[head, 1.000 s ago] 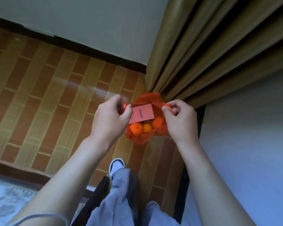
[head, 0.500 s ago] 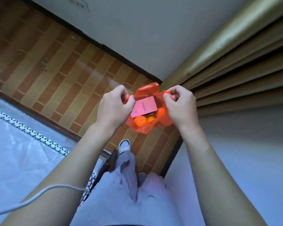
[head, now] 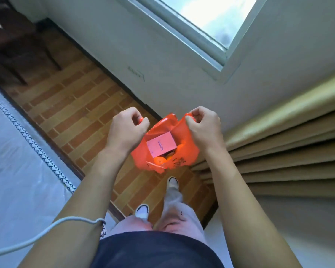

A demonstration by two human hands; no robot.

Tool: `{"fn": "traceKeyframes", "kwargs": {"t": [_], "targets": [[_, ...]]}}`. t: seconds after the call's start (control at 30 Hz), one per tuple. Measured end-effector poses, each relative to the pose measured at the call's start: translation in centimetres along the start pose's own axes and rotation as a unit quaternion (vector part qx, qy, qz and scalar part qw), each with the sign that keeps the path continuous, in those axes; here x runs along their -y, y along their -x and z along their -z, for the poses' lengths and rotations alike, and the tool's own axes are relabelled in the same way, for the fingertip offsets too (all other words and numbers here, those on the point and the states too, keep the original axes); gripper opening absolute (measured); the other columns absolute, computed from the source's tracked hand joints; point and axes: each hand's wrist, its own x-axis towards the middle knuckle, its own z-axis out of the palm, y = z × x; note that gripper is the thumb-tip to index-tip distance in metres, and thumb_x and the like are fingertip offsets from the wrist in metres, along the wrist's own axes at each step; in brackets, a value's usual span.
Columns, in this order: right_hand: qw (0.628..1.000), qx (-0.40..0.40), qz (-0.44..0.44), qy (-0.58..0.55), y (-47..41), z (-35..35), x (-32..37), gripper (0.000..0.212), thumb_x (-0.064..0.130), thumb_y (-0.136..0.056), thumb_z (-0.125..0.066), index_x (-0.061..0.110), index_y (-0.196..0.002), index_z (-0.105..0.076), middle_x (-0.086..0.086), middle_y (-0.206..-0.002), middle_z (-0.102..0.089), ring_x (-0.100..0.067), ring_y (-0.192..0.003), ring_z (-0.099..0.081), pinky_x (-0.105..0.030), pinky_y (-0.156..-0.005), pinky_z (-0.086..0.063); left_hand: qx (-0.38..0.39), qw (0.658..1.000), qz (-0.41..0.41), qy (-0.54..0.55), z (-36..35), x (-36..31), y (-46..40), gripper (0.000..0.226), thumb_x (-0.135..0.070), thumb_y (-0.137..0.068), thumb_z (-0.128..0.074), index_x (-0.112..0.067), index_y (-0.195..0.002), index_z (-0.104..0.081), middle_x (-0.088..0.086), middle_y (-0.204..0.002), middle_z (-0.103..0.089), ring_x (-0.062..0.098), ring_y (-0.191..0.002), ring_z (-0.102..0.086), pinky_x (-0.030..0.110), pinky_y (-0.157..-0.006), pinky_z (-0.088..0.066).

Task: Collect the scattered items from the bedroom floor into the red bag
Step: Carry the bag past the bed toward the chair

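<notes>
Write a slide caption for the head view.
Both hands, left hand and right hand, hold open the red bag containing a pink box.

We see the box (head: 161,144) covering most of the oranges (head: 160,161) in the bag (head: 184,151); its handles vanish inside both fists, and black print below stays unreadable.

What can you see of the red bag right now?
The red bag is thin, glossy orange-red plastic with dark print low on its front. It hangs in the air above the brick-pattern floor, mouth held open: the left hand grips one handle, the right hand the other. Inside lie a pink box marked ANKER and oranges.
</notes>
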Motion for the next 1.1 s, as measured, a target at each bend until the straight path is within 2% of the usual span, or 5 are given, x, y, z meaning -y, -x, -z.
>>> {"fn": "traceKeyframes", "kwargs": {"t": [0.23, 0.4, 0.73, 0.93, 1.1], "targets": [[0.996, 0.057, 0.061, -0.035, -8.6, 0.3, 3.5, 0.006, 0.022, -0.086, -0.068, 0.02, -0.081, -0.073, 0.008, -0.073, -0.07, -0.014, -0.073, -0.067, -0.029, -0.066, -0.052, -0.12, 0.99, 0.068, -0.025, 1.8, -4.0, -5.4, 0.022, -0.028, -0.082, -0.067, -0.015, -0.068, -0.057, -0.002, -0.06, -0.06, 0.024, -0.063, -0.06, 0.031, -0.056, -0.042], [0.988, 0.102, 0.101, -0.05, -13.5, -0.1, 5.5, 0.006, 0.021, -0.085, -0.068, 0.019, -0.084, -0.075, 0.006, -0.075, -0.071, -0.013, -0.073, -0.067, -0.026, -0.064, -0.048, -0.181, 0.978, 0.102, -0.029, 2.6, -5.5, -7.2, 0.022, -0.032, -0.08, -0.067, -0.016, -0.069, -0.057, -0.001, -0.059, -0.059, 0.027, -0.062, -0.059, 0.036, -0.058, -0.049], [0.965, 0.193, 0.17, -0.046, -16.6, -6.0, 10.5, 0.007, 0.021, -0.088, -0.068, 0.02, -0.083, -0.073, 0.01, -0.073, -0.068, -0.01, -0.07, -0.064, -0.024, -0.063, -0.043, -0.284, 0.934, 0.21, -0.046, 6.2, -1.7, -5.6, 0.025, -0.024, -0.087, -0.072, -0.012, -0.071, -0.056, 0.001, -0.056, -0.055, 0.022, -0.057, -0.054, 0.032, -0.056, -0.04], [0.951, 0.246, 0.185, 0.001, -16.9, -12.2, 14.4, 0.009, 0.021, -0.088, -0.065, 0.021, -0.087, -0.074, 0.011, -0.075, -0.069, -0.005, -0.073, -0.065, -0.023, -0.062, -0.046, -0.305, 0.92, 0.244, -0.021, 9.2, 2.6, -8.0, 0.027, -0.023, -0.087, -0.072, -0.013, -0.068, -0.056, 0.001, -0.056, -0.055, 0.019, -0.057, -0.054, 0.029, -0.054, -0.038], [0.942, 0.264, 0.2, 0.056, -18.0, -17.8, 18.6, 0.008, 0.02, -0.089, -0.066, 0.022, -0.085, -0.073, 0.01, -0.075, -0.07, -0.007, -0.07, -0.065, -0.023, -0.06, -0.045, -0.272, 0.925, 0.266, 0.002, 12.7, 7.8, -12.7, 0.027, -0.03, -0.083, -0.073, -0.016, -0.067, -0.057, -0.001, -0.054, -0.058, 0.021, -0.056, -0.059, 0.033, -0.057, -0.048]]}}
